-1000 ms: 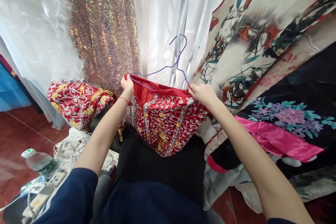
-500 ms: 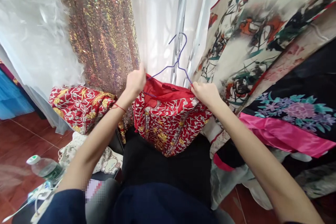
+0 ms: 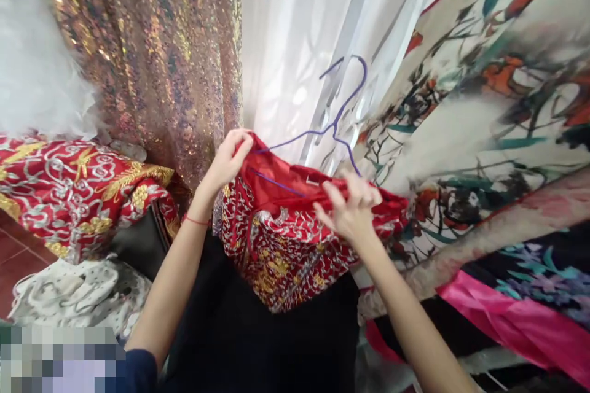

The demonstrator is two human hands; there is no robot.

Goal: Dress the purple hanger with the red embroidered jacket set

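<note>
A red garment (image 3: pixel 286 258) with silver and gold embroidery hangs over my lap, its red lining showing at the top. A purple wire hanger (image 3: pixel 335 126) is partly inside it, with the hook pointing up. At the upper left corner of the garment, my left hand (image 3: pixel 232 156) pinches the cloth beside the hanger's left end. My right hand (image 3: pixel 353 206), a little blurred, is over the garment's right side with its fingers spread apart. Whether its fingertips touch the lining I cannot tell.
To the left lie another red embroidered piece (image 3: pixel 92 196) and a white dotted cloth (image 3: pixel 78 295). A sequined dress (image 3: pixel 157 61) and white sheer fabric (image 3: pixel 281 43) hang ahead. On the right are a floral-print garment (image 3: pixel 461 135) and a pink satin band (image 3: pixel 502 313).
My right hand has let go of the garment's upper right edge and opened over it. My left hand still grips its corner. The view has moved closer and the hanger leans more to the right.
</note>
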